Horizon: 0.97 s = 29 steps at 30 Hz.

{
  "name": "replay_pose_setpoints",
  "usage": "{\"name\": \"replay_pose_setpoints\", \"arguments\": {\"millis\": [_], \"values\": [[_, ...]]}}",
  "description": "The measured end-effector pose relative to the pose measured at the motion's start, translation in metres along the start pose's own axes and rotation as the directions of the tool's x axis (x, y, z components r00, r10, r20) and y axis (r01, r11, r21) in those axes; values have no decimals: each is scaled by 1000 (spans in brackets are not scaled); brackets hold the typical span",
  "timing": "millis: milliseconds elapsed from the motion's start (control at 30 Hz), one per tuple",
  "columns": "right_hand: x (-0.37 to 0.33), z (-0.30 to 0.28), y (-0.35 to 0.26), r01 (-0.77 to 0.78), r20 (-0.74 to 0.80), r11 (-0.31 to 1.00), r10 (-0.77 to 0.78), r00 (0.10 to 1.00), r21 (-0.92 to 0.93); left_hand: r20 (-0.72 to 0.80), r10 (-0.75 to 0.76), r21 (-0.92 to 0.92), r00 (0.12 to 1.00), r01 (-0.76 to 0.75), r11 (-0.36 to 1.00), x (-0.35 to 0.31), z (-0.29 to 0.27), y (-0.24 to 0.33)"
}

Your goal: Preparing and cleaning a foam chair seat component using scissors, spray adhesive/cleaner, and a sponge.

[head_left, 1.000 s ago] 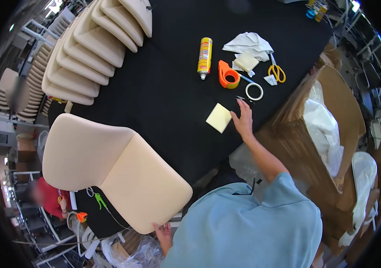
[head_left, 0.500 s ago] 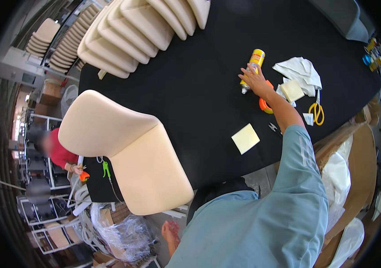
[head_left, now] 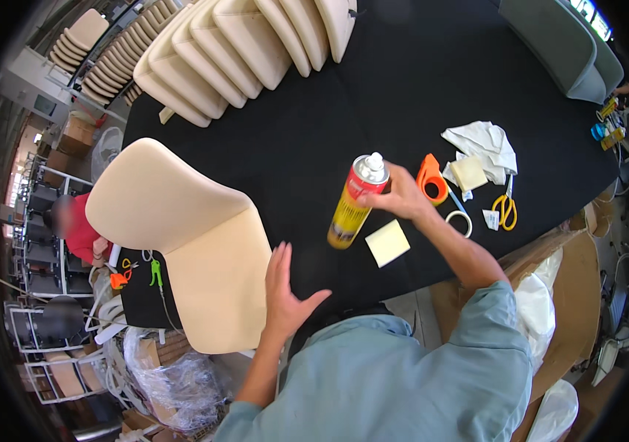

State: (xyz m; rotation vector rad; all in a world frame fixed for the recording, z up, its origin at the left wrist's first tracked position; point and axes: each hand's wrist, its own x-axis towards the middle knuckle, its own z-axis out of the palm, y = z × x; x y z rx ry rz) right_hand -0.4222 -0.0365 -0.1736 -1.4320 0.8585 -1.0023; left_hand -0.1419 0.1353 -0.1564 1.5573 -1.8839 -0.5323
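My right hand (head_left: pixel 403 193) is wrapped round the upper part of a yellow and red spray can (head_left: pixel 351 210) with a white nozzle, held upright above the black table. My left hand (head_left: pixel 286 291) is open, thumb and fingers spread, next to the right edge of a cream padded chair shell (head_left: pixel 215 272). That shell rests on the table's near left part, its back toward the far left. Just below the can lies a pale yellow square pad (head_left: pixel 388 243). Whether my left fingers touch the shell, I cannot tell.
Cream chair shells (head_left: pixel 248 51) stand stacked at the back. To the right lie an orange tape dispenser (head_left: pixel 431 179), a tape roll (head_left: pixel 459 223), white cloth (head_left: pixel 484 144), a sponge (head_left: pixel 469 174) and yellow-handled scissors (head_left: pixel 506 210). A green air gun (head_left: pixel 156 272) lies left, near a person in red (head_left: pixel 82 232).
My right hand has picked up the spray can, which was lying down, and brought it nearer and upright. My left hand has risen from below the table edge to beside the chair shell.
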Motion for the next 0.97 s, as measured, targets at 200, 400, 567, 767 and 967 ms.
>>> {"name": "replay_pose_setpoints", "arguments": {"millis": [200, 400, 567, 767, 967], "values": [[-63, 39, -36, 107, -84, 913, -81, 993, 394, 457, -27, -472, 889, 268, 840, 25, 45, 15], [-99, 38, -13, 180, -349, 977, -131, 928, 112, 556, 33, -551, 831, 338, 763, 17, 65, 23], [-114, 80, -28, 296, -578, 792, 87, 811, 533, 728, 154, -585, 669, 488, 648, 17, 73, 26], [-120, 14, -88, 208, -786, 964, 1, 618, 164, 693, 203, -709, 692, 602, 368, 10, 124, -5], [-246, -133, -156, 673, -414, 724, -572, 708, 149, 269, -127, 64, 955, 114, 991, 17, 194, -77]]}}
